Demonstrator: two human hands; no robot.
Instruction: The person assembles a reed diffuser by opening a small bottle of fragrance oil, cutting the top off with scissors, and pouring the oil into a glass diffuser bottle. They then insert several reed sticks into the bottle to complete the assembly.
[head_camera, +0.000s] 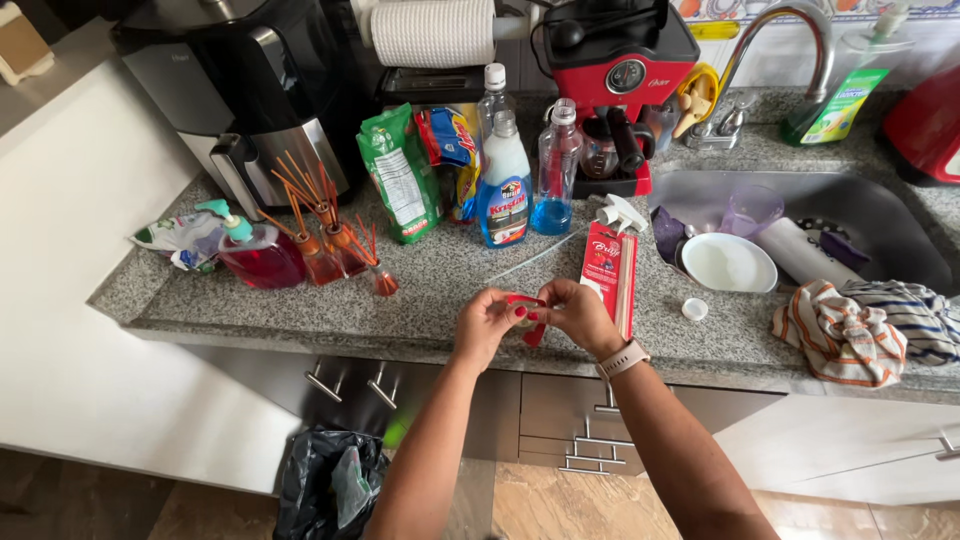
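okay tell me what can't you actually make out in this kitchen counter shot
Head view only:
- Small red item: mostly covered by the left hand and right hand; its kind is unclear.
- Bin bag: contents too dark.
- Coffee machine: top cut by the upper edge.
- Sink: the right part runs off the frame.

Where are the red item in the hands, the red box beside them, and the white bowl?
small red item (532, 332), head view, its lower end below the fingers.
red box (603, 268), head view, middle of its printed front.
white bowl (728, 263), head view, its inside, at the sink's left end.
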